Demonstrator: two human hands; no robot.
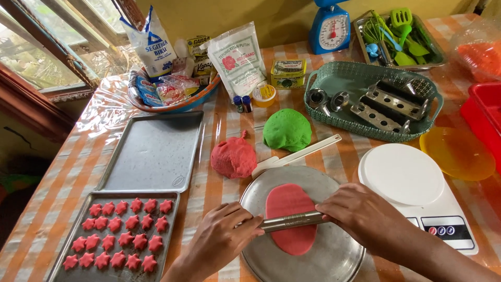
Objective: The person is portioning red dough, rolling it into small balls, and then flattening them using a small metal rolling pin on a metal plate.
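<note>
A flat oval of red dough (290, 218) lies on a round metal plate (334, 250). Across it rests a thin metal rolling pin (292, 221). My left hand (222, 237) grips its left end and my right hand (360, 213) presses on its right end. Behind the plate sit a red dough lump (233, 156), a green dough lump (286, 129) and a white spatula (295, 156). A baking tray (172, 224) at the left holds several red star-shaped pieces (121, 232).
An empty metal tray (154, 151) lies behind the star tray. A white kitchen scale (417, 190) sits right of the plate. A teal basket (318, 112) with metal moulds, a bowl of packets (167, 91), a blue scale (330, 28) and a yellow plate (458, 152) stand further back.
</note>
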